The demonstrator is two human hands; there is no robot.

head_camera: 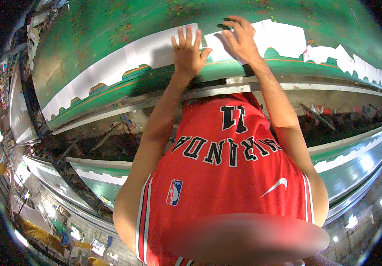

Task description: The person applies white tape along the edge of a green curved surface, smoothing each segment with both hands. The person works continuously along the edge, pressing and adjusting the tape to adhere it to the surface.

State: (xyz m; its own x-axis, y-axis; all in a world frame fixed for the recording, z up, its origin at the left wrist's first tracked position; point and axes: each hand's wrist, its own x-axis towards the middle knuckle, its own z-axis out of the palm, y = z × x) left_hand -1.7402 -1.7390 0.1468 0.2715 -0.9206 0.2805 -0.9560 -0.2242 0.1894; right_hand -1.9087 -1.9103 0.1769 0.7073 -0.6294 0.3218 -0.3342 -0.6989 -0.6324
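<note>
White pieces of thin sheet material, seemingly cloth, lie along the near side of a long green table (pixel 118 20). My left hand (pixel 189 55) rests palm down with spread fingers on the right end of the long left piece (pixel 124 56), whose lower edge shows rounded cut-outs. Over the adjoining white piece (pixel 284 38) is my right hand (pixel 242 38), its fingers bent and its thumb apart; nothing shows plainly in its grasp. Dark patches lie by its fingertips, and I cannot tell whether they are shadows. A narrow green gap separates the two pieces between my hands.
Smaller crumpled white pieces (pixel 327 55) continue to the right. An orange line (pixel 324 63) runs along the table's near side, above a pale metal rail (pixel 310 87). Further green tables with white pieces (pixel 344 159) stand behind me. Scraps hang at the far left.
</note>
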